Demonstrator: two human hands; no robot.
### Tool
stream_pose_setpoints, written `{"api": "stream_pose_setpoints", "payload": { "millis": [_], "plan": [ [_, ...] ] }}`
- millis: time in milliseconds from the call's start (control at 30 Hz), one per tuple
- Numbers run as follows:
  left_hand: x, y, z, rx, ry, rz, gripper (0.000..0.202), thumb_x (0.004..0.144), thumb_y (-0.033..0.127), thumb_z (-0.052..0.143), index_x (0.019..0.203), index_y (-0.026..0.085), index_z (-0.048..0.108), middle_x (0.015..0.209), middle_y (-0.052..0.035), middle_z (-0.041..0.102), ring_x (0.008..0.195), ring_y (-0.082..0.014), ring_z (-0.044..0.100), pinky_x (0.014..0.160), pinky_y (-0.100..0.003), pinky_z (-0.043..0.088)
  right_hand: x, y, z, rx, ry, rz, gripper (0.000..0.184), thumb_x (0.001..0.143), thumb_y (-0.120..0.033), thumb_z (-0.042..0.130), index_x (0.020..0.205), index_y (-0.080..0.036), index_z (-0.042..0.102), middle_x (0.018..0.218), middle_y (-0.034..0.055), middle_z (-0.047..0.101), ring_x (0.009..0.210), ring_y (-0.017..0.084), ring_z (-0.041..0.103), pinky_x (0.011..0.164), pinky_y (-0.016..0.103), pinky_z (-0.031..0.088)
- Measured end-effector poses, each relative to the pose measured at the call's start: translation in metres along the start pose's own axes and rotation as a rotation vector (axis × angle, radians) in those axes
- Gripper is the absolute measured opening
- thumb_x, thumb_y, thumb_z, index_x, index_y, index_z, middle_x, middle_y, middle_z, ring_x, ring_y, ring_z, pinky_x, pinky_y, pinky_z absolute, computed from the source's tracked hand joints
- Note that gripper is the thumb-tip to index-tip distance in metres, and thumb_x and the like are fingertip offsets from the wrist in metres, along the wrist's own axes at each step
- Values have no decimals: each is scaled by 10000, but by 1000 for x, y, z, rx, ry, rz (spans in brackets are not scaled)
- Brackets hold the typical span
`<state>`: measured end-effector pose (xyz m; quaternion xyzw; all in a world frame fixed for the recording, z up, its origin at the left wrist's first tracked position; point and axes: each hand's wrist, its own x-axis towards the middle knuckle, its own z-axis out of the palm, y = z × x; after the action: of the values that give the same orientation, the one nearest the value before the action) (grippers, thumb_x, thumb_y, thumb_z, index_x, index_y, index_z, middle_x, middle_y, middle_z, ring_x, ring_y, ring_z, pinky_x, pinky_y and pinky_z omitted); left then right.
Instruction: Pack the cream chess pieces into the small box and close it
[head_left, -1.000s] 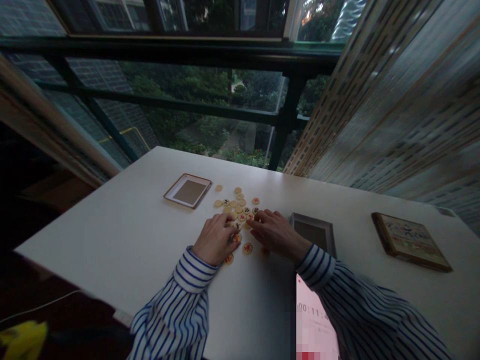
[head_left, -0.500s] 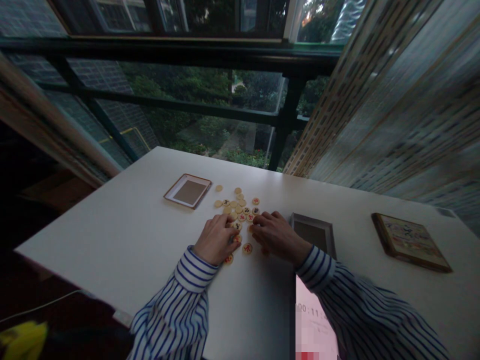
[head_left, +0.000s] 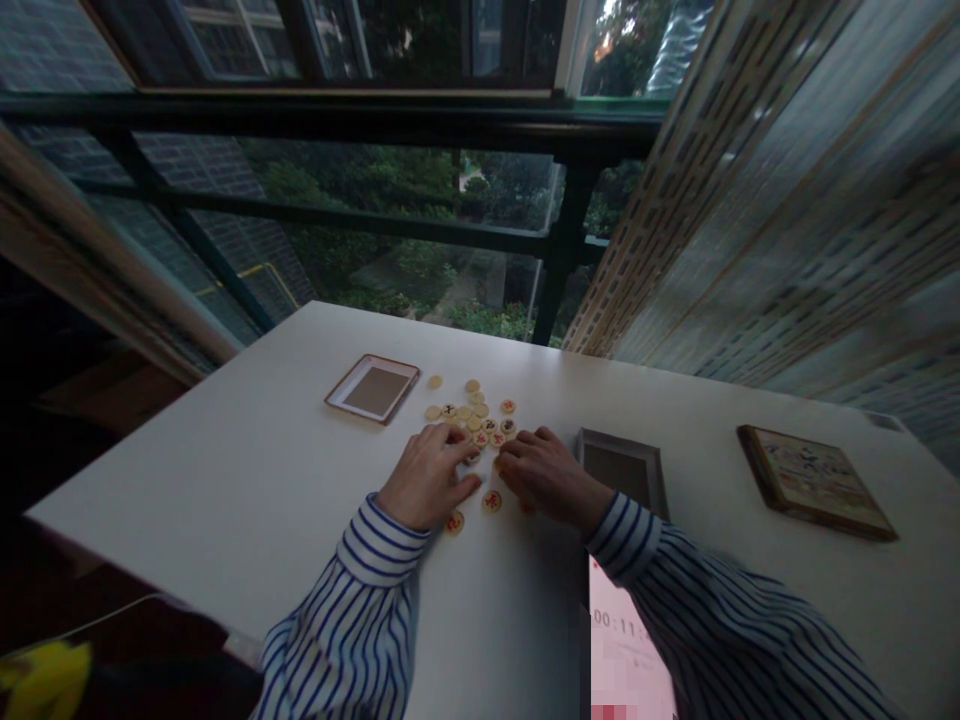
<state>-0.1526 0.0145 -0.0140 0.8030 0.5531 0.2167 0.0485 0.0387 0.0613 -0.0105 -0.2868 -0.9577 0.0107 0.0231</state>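
Observation:
Round wooden Chinese chess pieces lie in a loose cluster on the white table, some showing red or black characters and others blank faces up. My left hand [head_left: 426, 480] rests at the cluster's near left side, fingers bent and thumb apart. Its fingertips partly cover a black-marked piece [head_left: 472, 458]; what is under the palm is hidden. My right hand [head_left: 546, 474] is closed at the right side, its fingertips on a piece [head_left: 497, 463] that is mostly covered. Between and below the hands lies a red-marked piece [head_left: 492, 501], with another red-marked piece [head_left: 454, 522] near my left wrist.
A shallow open box lid [head_left: 409, 390] lies left of the cluster. A grey open tray [head_left: 657, 470] sits beyond my right wrist. Farther right is a flat decorated box [head_left: 817, 485]. A phone [head_left: 619, 640] showing a timer lies beside my right forearm, on the white table [head_left: 225, 450].
The red-marked piece by my left fingertips is no longer visible, and my left thumb has spread from the fingers. My right hand stays nearly in place. The whole view has shifted slightly.

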Motion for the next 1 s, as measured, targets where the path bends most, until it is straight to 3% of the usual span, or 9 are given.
{"api": "stream_pose_setpoints", "payload": {
  "millis": [167, 333, 533, 633, 767, 1000],
  "plan": [
    [25, 6, -15, 7, 56, 37, 269, 734, 228, 603, 1001, 202, 626, 996, -79, 587, 946, -225, 532, 824, -386, 446, -1, 1, -4, 57, 15, 46, 104, 854, -212, 482, 852, -175, 579, 894, 58, 633, 869, 172, 518, 730, 299, 295],
    [41, 8, -11, -63, 110, -10, 225, 771, 143, 516, 966, 175, 622, 958, -74, 627, 936, -211, 556, 837, -383, 445, -4, 5, -6, 186, 131, 152, 108, 822, -197, 514, 879, -181, 604, 871, 55, 644, 828, 164, 532, 721, 281, 336],
    [34, 5, 8, -210, 179, 44, 232, 766, 163, 543, 992, 162, 595, 946, -81, 655, 907, -208, 585, 821, -386, 458, -6, 15, -3, 639, 305, 311, 175, 809, -286, 543, 893, -171, 643, 777, 43, 651, 697, 135, 561, 655, 259, 415],
    [31, 6, 14, -271, 199, 106, 275, 763, 214, 578, 1035, 173, 574, 997, -87, 648, 938, -210, 582, 841, -394, 453, -4, 20, -3, 909, 316, 390, 226, 782, -336, 567, 894, -158, 651, 754, 36, 660, 649, 127, 565, 594, 250, 430],
    [30, 11, 16, -264, 234, 117, 279, 755, 267, 615, 1014, 174, 577, 960, -82, 662, 899, -209, 593, 813, -385, 465, -2, 22, -7, 1219, 310, 404, 259, 734, -369, 612, 842, -137, 656, 800, 53, 680, 715, 143, 588, 657, 280, 455],
    [29, 16, 19, -252, 295, 124, 245, 771, 271, 609, 990, 168, 576, 924, -73, 669, 873, -195, 594, 791, -363, 465, -3, 19, -14, 1420, 292, 419, 222, 728, -333, 626, 815, -132, 663, 751, 28, 659, 664, 105, 548, 654, 257, 423]
  ]
}}
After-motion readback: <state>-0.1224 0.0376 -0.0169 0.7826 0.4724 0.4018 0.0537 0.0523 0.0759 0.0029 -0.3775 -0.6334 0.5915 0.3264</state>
